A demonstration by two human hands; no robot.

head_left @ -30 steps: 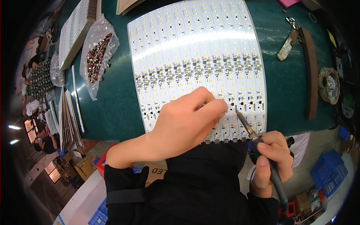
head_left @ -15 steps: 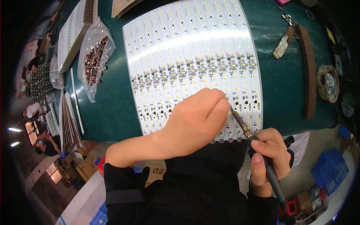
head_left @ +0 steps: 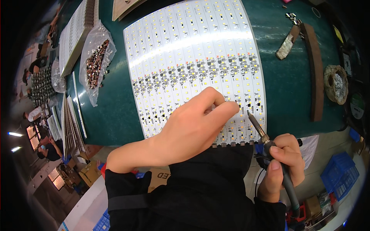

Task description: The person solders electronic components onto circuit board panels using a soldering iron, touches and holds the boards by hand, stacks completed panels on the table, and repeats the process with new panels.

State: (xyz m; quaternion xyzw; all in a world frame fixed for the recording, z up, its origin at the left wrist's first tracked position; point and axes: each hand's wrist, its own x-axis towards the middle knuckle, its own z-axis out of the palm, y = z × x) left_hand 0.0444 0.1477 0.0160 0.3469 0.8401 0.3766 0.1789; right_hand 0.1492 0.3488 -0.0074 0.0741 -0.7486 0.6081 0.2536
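A large white panel of LED circuit boards (head_left: 192,42), set in long parallel strips with small yellow LEDs and black chips, lies on the green table. Over its near part is my left hand (head_left: 200,119), thumb and forefinger pinched together; whatever they hold, if anything, is hidden. My right hand (head_left: 285,163) grips a soldering iron (head_left: 260,131) by its dark handle. The iron's tip is just right of my left fingertips, over the panel's near right part; whether it touches the board I cannot tell.
A clear bag of small brown and silver components (head_left: 97,63) lies at left, beside stacked white boards (head_left: 77,36). To the right are a brown bar (head_left: 313,73), a narrow block (head_left: 287,44) and a rough bowl of silvery bits (head_left: 335,84). Blue crates (head_left: 339,175) stand on the floor.
The soldering iron and my right hand have moved slightly right, its tip drawing away from my left fingers. My left hand has turned and its fingertips show more. The view shifted slightly.
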